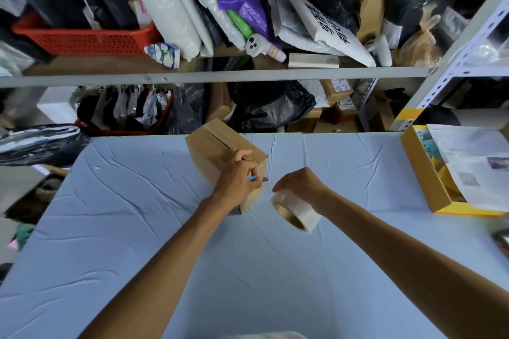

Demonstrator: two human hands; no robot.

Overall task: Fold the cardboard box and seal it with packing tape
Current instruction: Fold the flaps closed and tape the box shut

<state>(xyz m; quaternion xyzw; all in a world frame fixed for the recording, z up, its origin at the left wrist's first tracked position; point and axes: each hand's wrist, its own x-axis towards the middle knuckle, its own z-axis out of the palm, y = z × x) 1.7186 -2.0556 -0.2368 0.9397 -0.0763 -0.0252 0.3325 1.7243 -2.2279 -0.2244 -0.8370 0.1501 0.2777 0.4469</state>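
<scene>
While left hand (237,180) grips cutter (252,179), right hand (300,186) holds tape roll (297,210) beside cardboard box (217,150)

Since counts go first: 2 hands, 1 cardboard box, 1 tape roll, 1 cutter, all over a table (137,228) covered in wrinkled pale blue cloth. Left fingers are curled tight round the small blue-handled cutter, its grey tip poking out toward the right hand. Right fingers are curled over the top of the tape roll, gripping it. The roll is tilted with its cardboard core facing down-left; cannot tell if it touches the cloth.

Box sits directly behind the left fingers, which overlap and hide its near corner. One left fingertip lies on the box top. Flaps are folded down, and the centre seam shows as a dark slit beyond the left fingers. Box is just left of the right fingers, with a small gap between. Cutter tip sits between the two hands, near the box's near edge. Cannot tell if a tape strip runs from roll to box.

Around: 1 open yellow box (424,173) well right of the right fingers, with papers (473,159) lying over it. Far beyond both sets of fingers is a metal shelf (192,74) with 2 red baskets (82,41), bags (272,107) and more cartons.
</scene>
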